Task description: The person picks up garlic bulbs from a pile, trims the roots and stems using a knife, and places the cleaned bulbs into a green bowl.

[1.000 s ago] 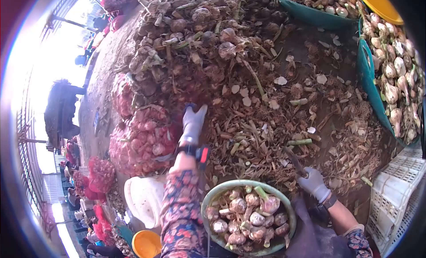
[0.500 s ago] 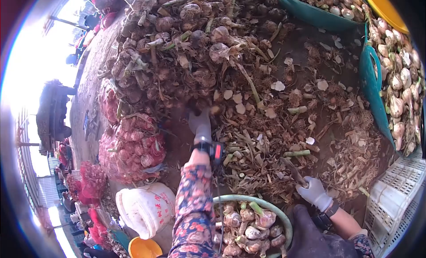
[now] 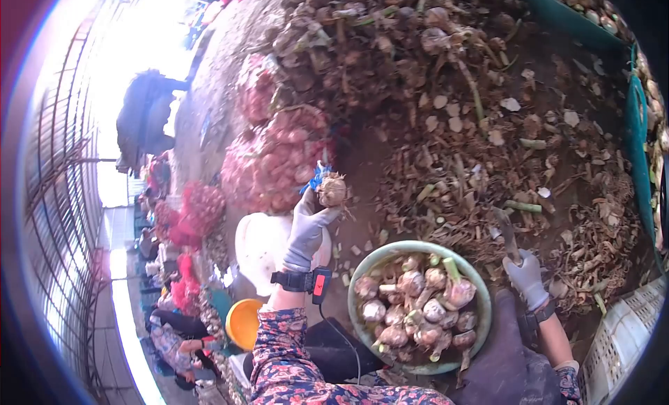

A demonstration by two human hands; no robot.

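Observation:
My left hand, in a pale glove, is raised and closed on a garlic bulb with dry roots; a scrap of blue material shows beside the bulb. Lower right, my gloved right hand is wrapped round the handle of a knife, its dull brown blade pointing up and away over the trimmings. Between my arms stands a round green basin holding several garlic bulbs with short cut stems.
Untrimmed garlic is heaped at the far side. Cut stems and roots cover the ground. Net sacks, a white bucket and a yellow bowl are left; a white crate is right. A person sits lower left.
My left hand has come back from the heap and up, now with a garlic bulb in it. The view has swung left, showing more of the basin. My right hand still grips the knife.

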